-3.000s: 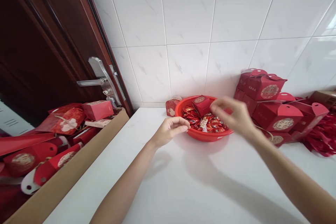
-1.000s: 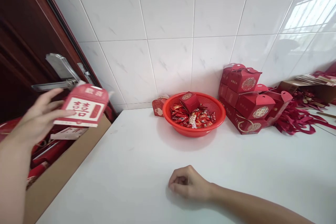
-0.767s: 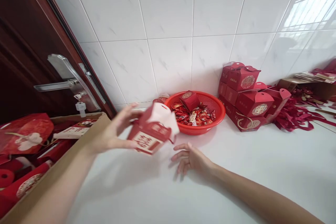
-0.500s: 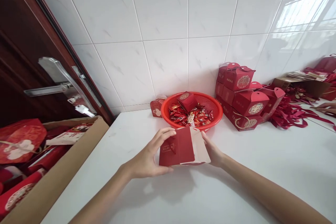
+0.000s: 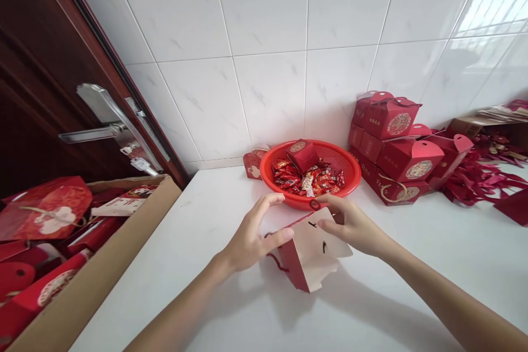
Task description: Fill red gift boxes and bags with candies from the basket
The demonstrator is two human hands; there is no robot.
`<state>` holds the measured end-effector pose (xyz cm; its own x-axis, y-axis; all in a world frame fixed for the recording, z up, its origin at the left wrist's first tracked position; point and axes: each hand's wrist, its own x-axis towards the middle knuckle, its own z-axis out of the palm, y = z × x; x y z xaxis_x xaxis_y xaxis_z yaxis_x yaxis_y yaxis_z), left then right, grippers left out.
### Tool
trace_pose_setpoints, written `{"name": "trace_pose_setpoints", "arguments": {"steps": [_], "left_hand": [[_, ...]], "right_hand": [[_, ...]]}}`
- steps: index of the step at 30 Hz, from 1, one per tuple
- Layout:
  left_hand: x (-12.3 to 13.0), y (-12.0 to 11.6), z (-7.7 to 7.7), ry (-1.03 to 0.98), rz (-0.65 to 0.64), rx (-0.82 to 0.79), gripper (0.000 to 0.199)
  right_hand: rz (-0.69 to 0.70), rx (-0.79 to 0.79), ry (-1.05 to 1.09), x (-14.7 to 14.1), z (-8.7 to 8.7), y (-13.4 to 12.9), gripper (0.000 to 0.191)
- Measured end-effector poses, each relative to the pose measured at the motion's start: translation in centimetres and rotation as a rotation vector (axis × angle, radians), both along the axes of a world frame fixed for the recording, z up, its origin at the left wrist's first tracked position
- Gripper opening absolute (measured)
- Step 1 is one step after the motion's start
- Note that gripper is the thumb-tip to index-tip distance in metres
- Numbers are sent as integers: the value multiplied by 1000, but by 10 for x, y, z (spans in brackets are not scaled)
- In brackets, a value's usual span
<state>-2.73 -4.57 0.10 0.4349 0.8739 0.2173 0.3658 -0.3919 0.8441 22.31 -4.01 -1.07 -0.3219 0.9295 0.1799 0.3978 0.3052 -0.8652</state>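
A red paper gift box (image 5: 319, 245) is tilted on its side just above or on the white table, its pale inside turned toward me. Dark red cord loops hang from its left wall, and cord ends poke through the inner face. My right hand (image 5: 357, 225) pinches the far right flap, thumb inside and fingers behind. At the left wall is my left hand (image 5: 256, 236), its thumb touching the box edge and its fingers curved but apart, clear of the cardboard. Beyond both hands stands a red plastic basket (image 5: 350, 176) of wrapped candies (image 5: 319, 181) with a small red box (image 5: 302, 155).
Finished red boxes (image 5: 394, 146) are stacked right of the basket, beside a heap of red ribbons (image 5: 474, 184). Another small box (image 5: 252, 164) stands by the tiled wall. A cardboard carton (image 5: 136, 214) of red packaging is at left, near a door handle (image 5: 93, 133).
The box has been turned so its open inside faces me. My left hand has loosened from its red side, and my right hand has moved up onto the flap. The view has shifted left.
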Motion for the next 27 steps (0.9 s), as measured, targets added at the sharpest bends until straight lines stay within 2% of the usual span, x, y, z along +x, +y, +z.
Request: {"name": "trace_pose_setpoints", "arguments": {"steps": [3, 7, 9, 12, 14, 17, 20, 22, 25, 27], "left_hand": [[5, 0, 0, -34, -4, 51, 45], [5, 1, 2, 36, 8, 81, 32], [4, 3, 2, 145, 16, 53, 34], [3, 6, -3, 257, -20, 43, 47], [1, 8, -8, 270, -72, 34, 54], [-4, 11, -9, 221, -152, -54, 54], [-8, 22, -4, 90, -192, -106, 41], [-9, 36, 2, -23, -175, -89, 28], [-3, 67, 11, -94, -94, -46, 21], [6, 93, 17, 4, -40, -24, 25]], "right_hand": [[-2, -23, -37, 1, 10, -1, 32], [23, -77, -75, 4, 9, 6, 35], [34, -65, -127, 6, 8, 10, 32], [69, 4, -278, 10, 13, 14, 23], [110, 15, -364, 15, 19, 16, 20], [134, -28, -337, 26, 32, 25, 30], [42, 53, -179, 35, 39, 48, 38], [-40, 99, -57, 38, 37, 69, 37], [-182, 92, 51, 35, 22, 100, 28], [-265, 83, 44, 31, 9, 116, 20]]}}
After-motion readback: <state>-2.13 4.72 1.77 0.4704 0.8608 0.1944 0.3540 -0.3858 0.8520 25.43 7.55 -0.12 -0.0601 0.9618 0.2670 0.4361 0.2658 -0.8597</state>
